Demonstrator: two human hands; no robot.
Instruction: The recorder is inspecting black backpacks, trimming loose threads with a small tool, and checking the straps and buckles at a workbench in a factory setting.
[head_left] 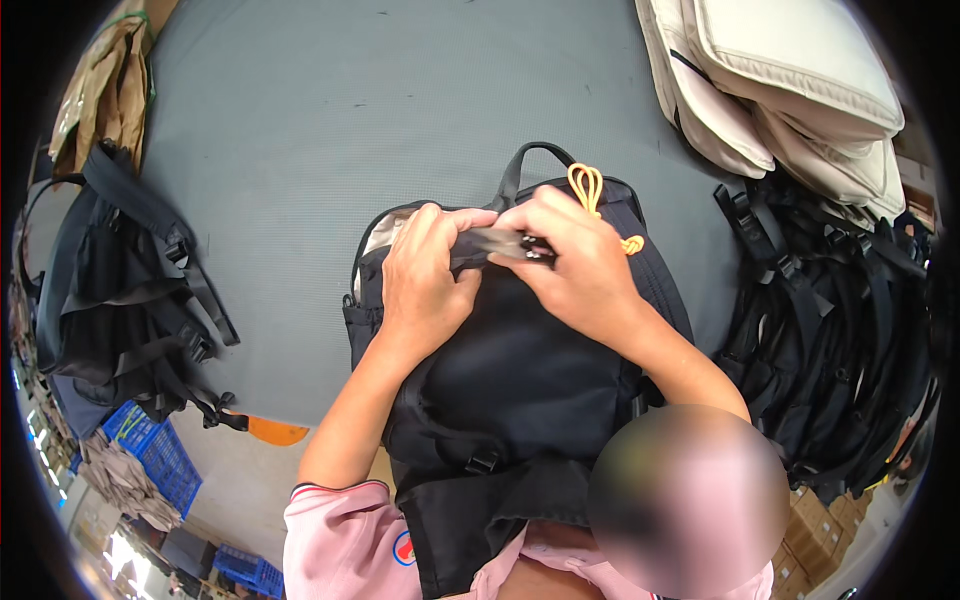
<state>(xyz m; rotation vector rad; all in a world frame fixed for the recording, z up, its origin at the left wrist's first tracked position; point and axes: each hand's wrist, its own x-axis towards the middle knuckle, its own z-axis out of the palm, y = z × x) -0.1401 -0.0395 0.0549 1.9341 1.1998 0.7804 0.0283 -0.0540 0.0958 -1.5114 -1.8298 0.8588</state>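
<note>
Taking the black backpack [510,370] at the middle of the grey table [300,130] as the landmark: far to its left, a bundle of black strapped bags [120,300] hangs over the table's left edge, with tan fabric pieces [105,90] above it and blue plastic crates [160,455] below on the floor. The backpack itself lies flat against the person's body at the table's near edge, top pointing away, its black carry handle [520,165] arching at the far end. The left hand [425,285] rests on the backpack's upper left part, fingers curled and pinching a grey strap [490,243]. Just beside it, the right hand [575,265] grips the same strap's black buckle end, fingers closed. An orange cord loop [590,190] shows behind the right knuckles. To the backpack's right lies a heap of black webbing straps [830,330], and beyond that, cream foam pads [790,80] are stacked.
</note>
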